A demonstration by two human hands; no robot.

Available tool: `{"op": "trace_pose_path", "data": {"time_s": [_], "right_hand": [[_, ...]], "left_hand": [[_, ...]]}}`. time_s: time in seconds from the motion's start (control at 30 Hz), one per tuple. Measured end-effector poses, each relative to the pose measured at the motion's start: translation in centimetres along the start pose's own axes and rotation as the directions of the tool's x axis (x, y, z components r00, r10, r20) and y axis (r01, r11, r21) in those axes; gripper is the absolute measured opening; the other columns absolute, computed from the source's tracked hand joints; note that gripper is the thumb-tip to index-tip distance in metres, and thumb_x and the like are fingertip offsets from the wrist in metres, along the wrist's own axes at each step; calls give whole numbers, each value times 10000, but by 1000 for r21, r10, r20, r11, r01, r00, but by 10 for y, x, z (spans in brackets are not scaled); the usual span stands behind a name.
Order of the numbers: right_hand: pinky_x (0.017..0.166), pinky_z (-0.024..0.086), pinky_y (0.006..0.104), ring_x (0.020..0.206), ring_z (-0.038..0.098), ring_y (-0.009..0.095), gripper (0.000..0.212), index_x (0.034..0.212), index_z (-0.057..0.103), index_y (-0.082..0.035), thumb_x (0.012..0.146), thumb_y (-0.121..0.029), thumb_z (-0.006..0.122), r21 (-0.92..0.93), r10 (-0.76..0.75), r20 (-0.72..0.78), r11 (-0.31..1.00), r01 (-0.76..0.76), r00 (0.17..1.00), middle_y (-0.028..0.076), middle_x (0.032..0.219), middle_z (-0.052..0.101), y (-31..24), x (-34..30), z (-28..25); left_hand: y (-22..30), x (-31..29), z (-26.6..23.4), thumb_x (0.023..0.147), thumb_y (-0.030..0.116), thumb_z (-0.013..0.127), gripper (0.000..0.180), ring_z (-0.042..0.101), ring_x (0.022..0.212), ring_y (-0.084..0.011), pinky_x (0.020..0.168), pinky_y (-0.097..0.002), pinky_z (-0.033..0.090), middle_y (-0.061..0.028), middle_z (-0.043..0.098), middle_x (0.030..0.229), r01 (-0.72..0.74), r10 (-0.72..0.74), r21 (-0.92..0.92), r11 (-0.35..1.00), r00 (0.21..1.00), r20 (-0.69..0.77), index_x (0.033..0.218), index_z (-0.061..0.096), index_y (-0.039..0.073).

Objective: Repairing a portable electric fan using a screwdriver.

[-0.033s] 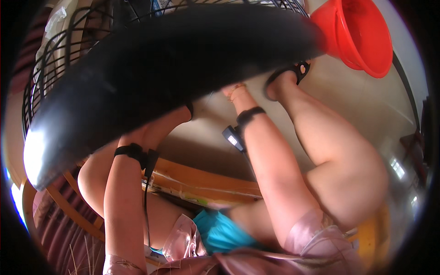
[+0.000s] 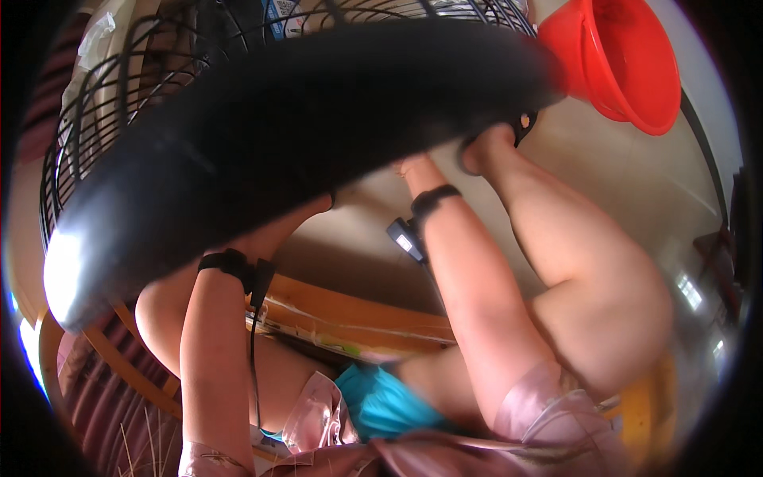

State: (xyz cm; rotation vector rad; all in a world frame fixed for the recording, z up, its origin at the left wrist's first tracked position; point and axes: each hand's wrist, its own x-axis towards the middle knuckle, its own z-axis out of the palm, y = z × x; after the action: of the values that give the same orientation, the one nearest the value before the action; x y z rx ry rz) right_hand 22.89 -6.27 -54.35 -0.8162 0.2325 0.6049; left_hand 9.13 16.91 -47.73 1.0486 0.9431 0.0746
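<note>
A large, smooth black curved shape (image 2: 302, 127), blurred and shiny at its left end, blocks the upper middle of the head view. My left forearm (image 2: 214, 342), with a black strap and small device (image 2: 242, 270), runs up behind it, so my left hand is hidden. My right forearm (image 2: 481, 286) wears a similar strap (image 2: 435, 200) with a small black box (image 2: 405, 240). At the black shape's lower edge, only the wrist edge of my right hand (image 2: 407, 165) shows; its fingers are covered. What either hand touches cannot be seen.
A black wire basket or rack (image 2: 95, 119) curves behind the black shape. Inside it stands a blue-and-white package (image 2: 280, 17). A red bucket (image 2: 584, 67) tilts at the upper right. My bare legs (image 2: 596, 318) rest either side of a wooden edge (image 2: 358, 318) above the pale floor (image 2: 604, 159).
The black shape has shifted slightly down, covering more of my right wrist and foot. More of the wire basket and the package shows above it. My forearms stay nearly where they were.
</note>
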Motion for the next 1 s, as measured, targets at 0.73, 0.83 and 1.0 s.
{"op": "trace_pose_path", "data": {"time_s": [0.73,0.83,1.0], "right_hand": [[782,592,401,933,655,245,310,944,589,-36,733,143,730,373,408,-55,855,-361,911,85,963,641,64,-19,22],[789,596,406,925,647,242,305,942,600,-26,726,137,741,399,469,-100,827,-397,877,75,933,628,71,-27,41],[750,581,366,830,643,250,252,883,612,-20,728,128,745,477,383,-158,837,-269,910,89,881,637,61,-29,57]], "left_hand": [[6,-6,5,937,-95,475,338,557,1202,-349,1061,-444,490,-197,532,1309,62,-62,80,995,998,6,1274,473,-70],[3,-9,-7,911,-117,509,309,585,1146,-334,1048,-429,503,-184,556,1257,79,-79,37,996,997,-14,1216,507,-71],[5,-16,-6,896,-112,552,234,607,1097,-310,1043,-404,506,-174,595,1179,72,-76,46,996,993,91,1124,569,-62]]}}
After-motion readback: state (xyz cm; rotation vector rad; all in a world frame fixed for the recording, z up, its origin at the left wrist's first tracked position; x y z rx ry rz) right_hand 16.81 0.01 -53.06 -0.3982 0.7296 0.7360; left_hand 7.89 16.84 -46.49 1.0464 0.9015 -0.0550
